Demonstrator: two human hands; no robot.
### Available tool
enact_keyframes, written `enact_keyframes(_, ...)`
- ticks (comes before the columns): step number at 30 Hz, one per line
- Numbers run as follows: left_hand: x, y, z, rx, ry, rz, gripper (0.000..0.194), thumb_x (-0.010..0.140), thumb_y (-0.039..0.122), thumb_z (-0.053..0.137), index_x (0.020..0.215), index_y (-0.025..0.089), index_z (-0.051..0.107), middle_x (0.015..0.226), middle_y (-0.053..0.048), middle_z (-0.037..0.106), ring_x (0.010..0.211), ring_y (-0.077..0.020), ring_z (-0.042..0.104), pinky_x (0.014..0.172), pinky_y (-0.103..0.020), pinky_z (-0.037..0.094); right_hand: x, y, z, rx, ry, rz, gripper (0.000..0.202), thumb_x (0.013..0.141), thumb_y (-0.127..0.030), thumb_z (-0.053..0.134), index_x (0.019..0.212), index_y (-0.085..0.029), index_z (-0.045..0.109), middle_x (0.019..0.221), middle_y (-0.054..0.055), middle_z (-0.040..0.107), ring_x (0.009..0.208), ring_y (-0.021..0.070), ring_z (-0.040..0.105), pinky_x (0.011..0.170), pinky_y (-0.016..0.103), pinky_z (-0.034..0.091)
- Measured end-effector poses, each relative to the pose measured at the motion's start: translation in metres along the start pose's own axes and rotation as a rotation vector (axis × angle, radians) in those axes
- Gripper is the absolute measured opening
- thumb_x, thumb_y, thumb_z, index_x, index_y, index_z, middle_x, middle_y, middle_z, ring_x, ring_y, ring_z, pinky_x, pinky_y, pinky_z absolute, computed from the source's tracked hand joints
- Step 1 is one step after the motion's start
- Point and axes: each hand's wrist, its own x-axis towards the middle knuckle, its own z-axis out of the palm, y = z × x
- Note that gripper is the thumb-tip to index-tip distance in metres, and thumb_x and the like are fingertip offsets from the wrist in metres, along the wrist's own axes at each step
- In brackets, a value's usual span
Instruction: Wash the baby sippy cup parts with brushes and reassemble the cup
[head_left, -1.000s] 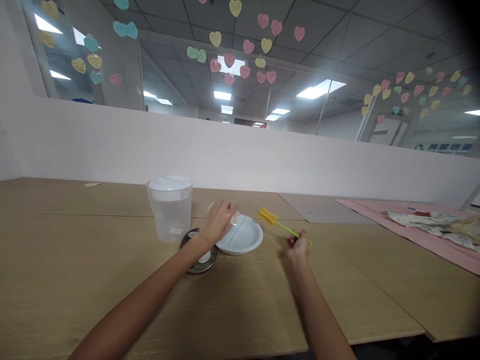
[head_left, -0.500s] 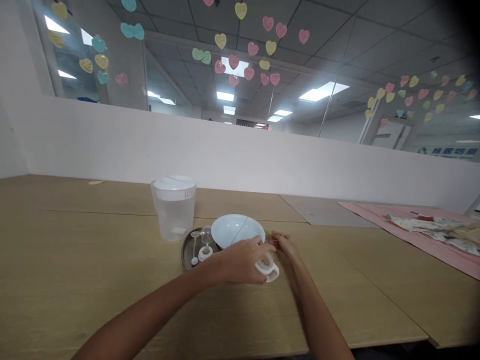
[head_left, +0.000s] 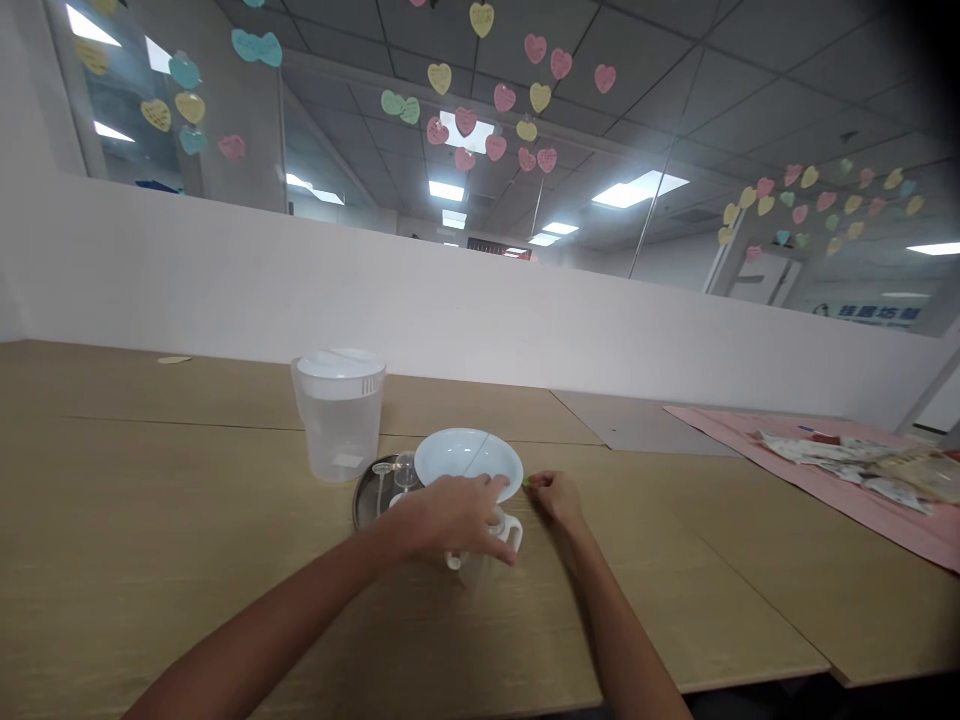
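Observation:
My left hand (head_left: 457, 515) is spread over a clear bottle with a white two-handled ring (head_left: 515, 532), its thumb and fingers apart. The hand hides most of the bottle, which seems to stand on the table. To the right of the pale blue-white bowl (head_left: 450, 455), my right hand (head_left: 553, 495) pinches a small green item (head_left: 527, 483), too small to name. Left of the bowl, a round metal tray (head_left: 365, 500) carries a long-handled small white piece (head_left: 381, 480) and a clear dome-shaped cap (head_left: 405, 468). My left hand partly covers the tray's contents.
A clear lidded plastic jug (head_left: 341, 425) stands behind the tray at left. On the far right, a pink cloth (head_left: 712, 430) bears papers and packets (head_left: 855, 460). A white low wall (head_left: 450, 310) with glass above closes off the table's (head_left: 675, 560) back.
My left hand has moved left with the handled bottle, and its fingers have spread apart. My right hand has stayed near the bowl's right rim. The view has shifted slightly.

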Motion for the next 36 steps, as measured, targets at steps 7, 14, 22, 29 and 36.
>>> enact_keyframes(7,0.005,-0.077,-0.037,-0.039,-0.001,-0.416,0.03,0.077,0.029,0.035,0.084,0.012,0.059,0.096,-0.015,0.061,0.089,-0.0223,0.056,0.078,-0.032,0.041,-0.003,-0.013,-0.002,-0.382,0.036,-0.112,0.009,0.06,-0.022,0.059,0.057,-0.02,0.067,0.059,0.007,0.064,0.057,0.0181,0.056,0.052,0.025,0.032)
enact_keyframes(14,0.014,-0.142,-0.01,-0.185,-0.344,-0.635,0.013,0.058,0.021,0.052,0.063,0.014,0.061,0.052,-0.004,0.059,0.047,-0.014,0.053,0.053,-0.03,0.046,-0.011,-0.031,0.001,-0.454,0.257,-0.228,0.027,0.077,-0.031,0.042,0.084,-0.019,0.066,0.083,0.008,0.066,0.07,0.0182,0.059,0.059,0.025,0.036)
enact_keyframes(22,0.019,-0.141,-0.009,-0.14,-0.295,-0.559,0.007,0.049,0.019,0.056,0.047,0.013,0.053,0.041,0.0,0.048,0.046,-0.012,0.048,0.048,-0.023,0.041,-0.01,-0.078,0.029,-0.652,-0.206,-0.504,0.034,0.082,-0.028,0.037,0.109,-0.024,0.057,0.092,0.004,0.066,0.082,0.015,0.059,0.072,0.023,0.038)
enact_keyframes(29,-0.003,-0.115,-0.045,-0.041,-0.017,-0.397,0.009,0.054,0.023,0.057,0.057,0.015,0.054,0.058,0.0,0.056,0.056,-0.0106,0.049,0.05,-0.019,0.033,0.012,-0.095,0.082,-0.662,-0.457,-0.388,0.007,0.053,-0.018,0.066,0.06,-0.017,0.067,0.063,0.004,0.067,0.066,0.0162,0.061,0.058,0.02,0.04)
enact_keyframes(36,0.004,-0.105,-0.05,-0.151,0.519,-0.113,0.011,0.067,0.023,0.051,0.073,0.016,0.057,0.072,-0.001,0.063,0.068,-0.0129,0.058,0.061,-0.02,0.04,0.027,-0.113,0.083,-0.367,-0.266,-0.332,0.012,0.054,-0.005,0.058,0.062,-0.013,0.063,0.053,0.003,0.063,0.055,0.0134,0.059,0.055,0.021,0.043)
